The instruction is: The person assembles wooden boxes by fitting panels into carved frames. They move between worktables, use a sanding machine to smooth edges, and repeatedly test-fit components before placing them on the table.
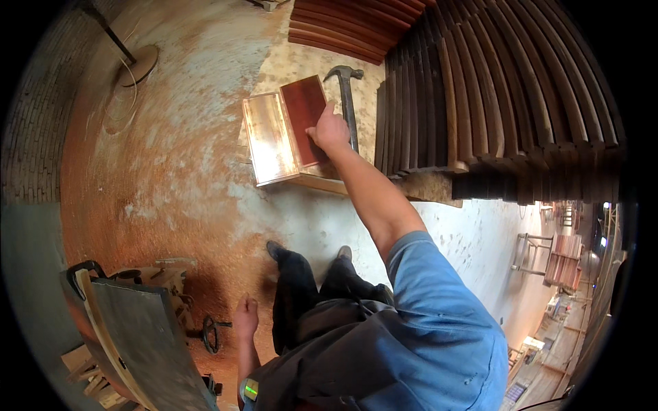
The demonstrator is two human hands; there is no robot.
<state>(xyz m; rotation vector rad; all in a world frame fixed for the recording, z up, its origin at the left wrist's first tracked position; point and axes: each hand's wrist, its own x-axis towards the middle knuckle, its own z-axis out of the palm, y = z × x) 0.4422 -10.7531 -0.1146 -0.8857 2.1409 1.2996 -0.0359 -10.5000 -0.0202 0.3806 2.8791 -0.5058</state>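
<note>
My right hand point(330, 130) reaches forward to a dark red wooden panel point(300, 113). Its thumb lies on the panel's face and the index finger is at the right edge; the other fingers are mostly hidden. Against the panel's left side lies a second, lighter panel point(272, 137), glossy and bright with reflected light. Just right of my hand is a claw hammer point(347, 96), its handle partly covered by my hand and arm. Low at my left side, my left hand point(245, 318) hangs loosely curled with nothing visible in it, near a black handwheel point(210, 334).
Tall stacks of dark wooden strips point(493, 89) rise at the right, with redder strips point(349, 31) behind. The panels rest on a low pale board point(274, 72). A machine with a grey flat top point(140, 335) stands near left. Reddish dust covers the floor point(164, 185).
</note>
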